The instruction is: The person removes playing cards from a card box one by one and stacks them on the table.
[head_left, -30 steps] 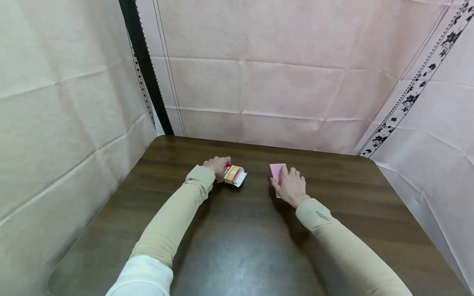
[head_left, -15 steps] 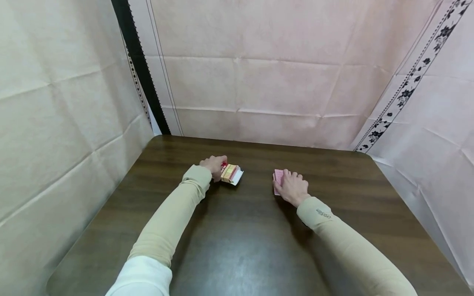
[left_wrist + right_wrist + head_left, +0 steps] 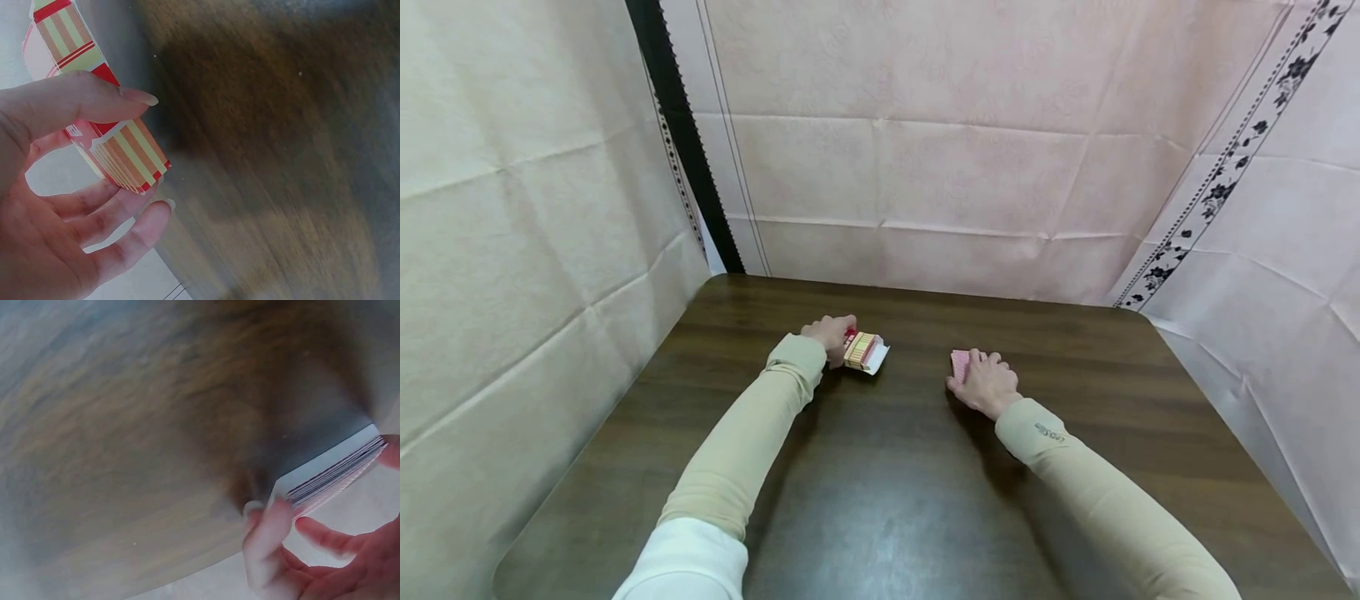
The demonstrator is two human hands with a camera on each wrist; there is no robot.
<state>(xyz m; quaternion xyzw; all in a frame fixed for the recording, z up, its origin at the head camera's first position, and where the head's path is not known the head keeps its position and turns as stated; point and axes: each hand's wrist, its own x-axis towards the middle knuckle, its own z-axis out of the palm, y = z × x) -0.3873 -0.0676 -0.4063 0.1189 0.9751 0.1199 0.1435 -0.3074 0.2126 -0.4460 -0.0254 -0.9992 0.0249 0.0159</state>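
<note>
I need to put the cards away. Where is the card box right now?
In the head view the card box sits left of centre on the table, held by the left hand.

I see both arms stretched forward in tan sleeves, well apart. My left hand (image 3: 831, 335) sits far left, thumb and fingers curled in a grip. My right hand (image 3: 987, 383) lies palm down, fingers bent and pinching at their tips.
</note>
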